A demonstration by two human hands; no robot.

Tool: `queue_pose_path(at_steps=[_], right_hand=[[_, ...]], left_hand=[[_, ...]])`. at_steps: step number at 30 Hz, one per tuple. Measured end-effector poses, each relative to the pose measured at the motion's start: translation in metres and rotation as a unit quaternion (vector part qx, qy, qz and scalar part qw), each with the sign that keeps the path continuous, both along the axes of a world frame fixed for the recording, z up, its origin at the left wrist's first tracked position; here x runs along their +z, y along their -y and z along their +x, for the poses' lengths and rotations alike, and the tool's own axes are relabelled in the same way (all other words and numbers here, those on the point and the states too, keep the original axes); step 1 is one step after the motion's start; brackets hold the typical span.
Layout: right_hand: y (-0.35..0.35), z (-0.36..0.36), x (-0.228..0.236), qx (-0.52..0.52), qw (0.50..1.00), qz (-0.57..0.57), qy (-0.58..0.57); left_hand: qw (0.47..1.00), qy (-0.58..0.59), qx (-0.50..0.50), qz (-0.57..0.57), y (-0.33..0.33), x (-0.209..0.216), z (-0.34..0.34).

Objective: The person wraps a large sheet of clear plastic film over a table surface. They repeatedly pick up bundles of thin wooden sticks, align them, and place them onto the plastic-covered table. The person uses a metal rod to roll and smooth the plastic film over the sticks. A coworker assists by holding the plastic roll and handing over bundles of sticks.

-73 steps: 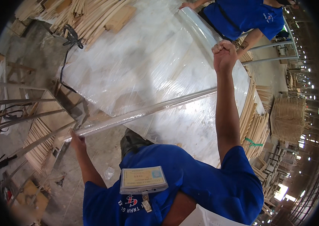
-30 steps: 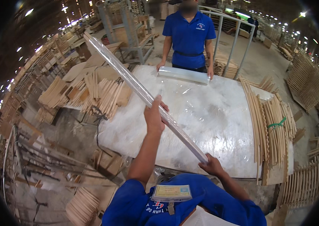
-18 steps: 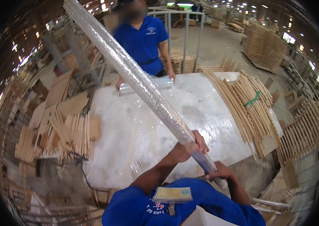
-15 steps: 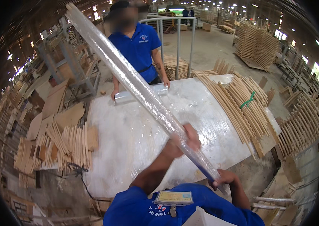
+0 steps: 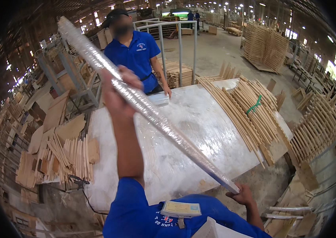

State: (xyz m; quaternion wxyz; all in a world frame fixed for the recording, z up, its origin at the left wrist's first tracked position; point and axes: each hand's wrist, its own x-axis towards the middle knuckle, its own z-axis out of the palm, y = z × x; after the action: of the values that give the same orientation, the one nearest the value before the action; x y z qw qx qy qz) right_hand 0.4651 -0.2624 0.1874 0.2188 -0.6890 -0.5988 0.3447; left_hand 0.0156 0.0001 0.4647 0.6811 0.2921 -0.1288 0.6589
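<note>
Left fingers (image 5: 131,76) higher, around shiny bundle (image 5: 154,115)

Silver-streaked bundle (image 5: 168,127) — whitish tabletop (image 5: 184,174), tan sticks (image 5: 231,115), green tie (image 5: 254,105) — blue shirts (image 5: 136,47).

My bare left hand (image 5: 115,97), arm (image 5: 129,148) outstretched, grips the long silvery film-wrapped bundle (image 5: 170,132) high up; my bare right hand (image 5: 243,195) clasps its near end.

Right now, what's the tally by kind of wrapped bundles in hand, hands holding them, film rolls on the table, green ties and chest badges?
Wrapped bundle: 1
Hands: 2 (left hand, right hand)
Film roll, partly hidden: 1
Green tie: 1
Chest badge: 1
Total: 6
</note>
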Motion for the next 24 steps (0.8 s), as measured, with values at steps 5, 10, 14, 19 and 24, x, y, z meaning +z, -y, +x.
queue_pose_path(at_steps=[5, 10, 14, 19, 24], right_hand=[[-0.017, 0.020, 0.016, 0.162, 0.979, -0.046, -0.115], [-0.076, 0.017, 0.054, 0.306, 0.941, -0.027, -0.139], [-0.106, -0.023, 0.059, 0.260, 0.934, 0.148, -0.193], [-0.116, 0.014, 0.062, 0.187, 0.914, 0.226, -0.282], [-0.083, 0.064, 0.050, 0.146, 0.851, 0.137, -0.486]], left_hand=[[0.969, 0.017, -0.060, 0.240, 0.031, 0.054, -0.002], [0.944, -0.016, -0.154, 0.291, 0.066, -0.004, 0.172], [0.950, -0.220, -0.136, 0.176, 0.067, -0.094, 0.200], [0.802, -0.589, 0.092, 0.032, 0.100, -0.082, 0.166], [0.556, -0.774, 0.198, 0.231, 0.099, -0.165, 0.210]])
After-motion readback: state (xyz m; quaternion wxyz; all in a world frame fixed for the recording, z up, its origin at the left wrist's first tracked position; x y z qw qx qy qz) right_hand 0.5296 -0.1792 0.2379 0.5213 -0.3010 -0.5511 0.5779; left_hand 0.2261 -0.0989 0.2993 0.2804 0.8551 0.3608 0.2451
